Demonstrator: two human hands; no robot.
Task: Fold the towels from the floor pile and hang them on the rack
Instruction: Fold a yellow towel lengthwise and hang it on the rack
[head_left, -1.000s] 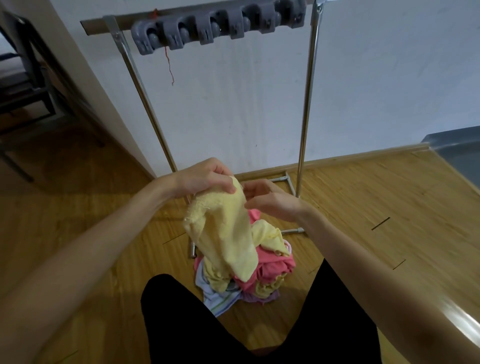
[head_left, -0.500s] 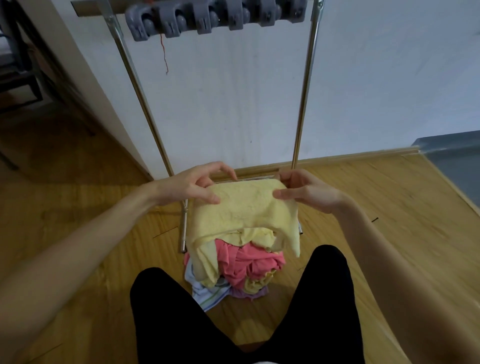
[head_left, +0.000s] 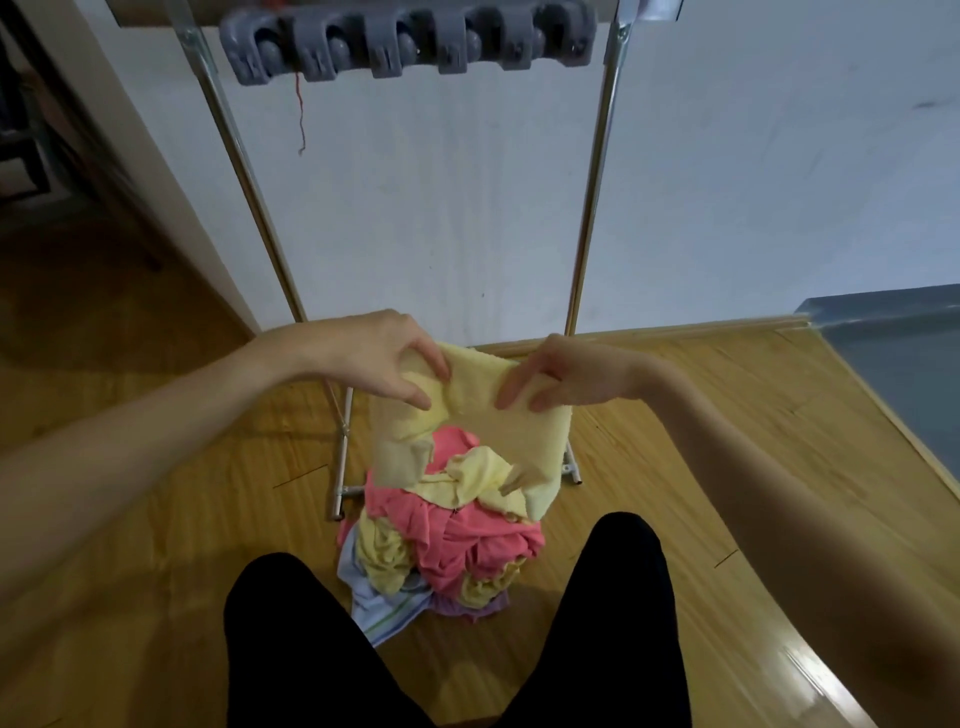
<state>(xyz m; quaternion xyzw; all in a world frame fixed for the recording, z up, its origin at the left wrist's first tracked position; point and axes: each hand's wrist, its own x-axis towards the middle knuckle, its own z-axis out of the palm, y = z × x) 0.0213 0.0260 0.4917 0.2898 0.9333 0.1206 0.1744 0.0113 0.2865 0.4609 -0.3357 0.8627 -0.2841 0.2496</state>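
I hold a pale yellow towel (head_left: 511, 441) up in front of me, above the floor pile. My left hand (head_left: 382, 358) pinches its top edge on the left, and my right hand (head_left: 563, 376) pinches the top edge on the right. The towel hangs doubled below my fingers. Under it lies the pile of towels (head_left: 447, 545), pink, yellow, striped white and lilac, crumpled on the wooden floor. The metal rack (head_left: 597, 171) stands behind the pile against the white wall, its top bar cut off by the frame edge.
A grey clip holder (head_left: 405, 44) hangs at the rack's top. My black-trousered legs (head_left: 613, 623) flank the pile. A doorway and dark furniture (head_left: 31, 145) lie to the left. A grey raised ledge (head_left: 893, 353) sits at the right.
My hands first spread the bunched yellow towel wide, then came closer together again with its top edge. The view has tilted slightly upward toward the rack.
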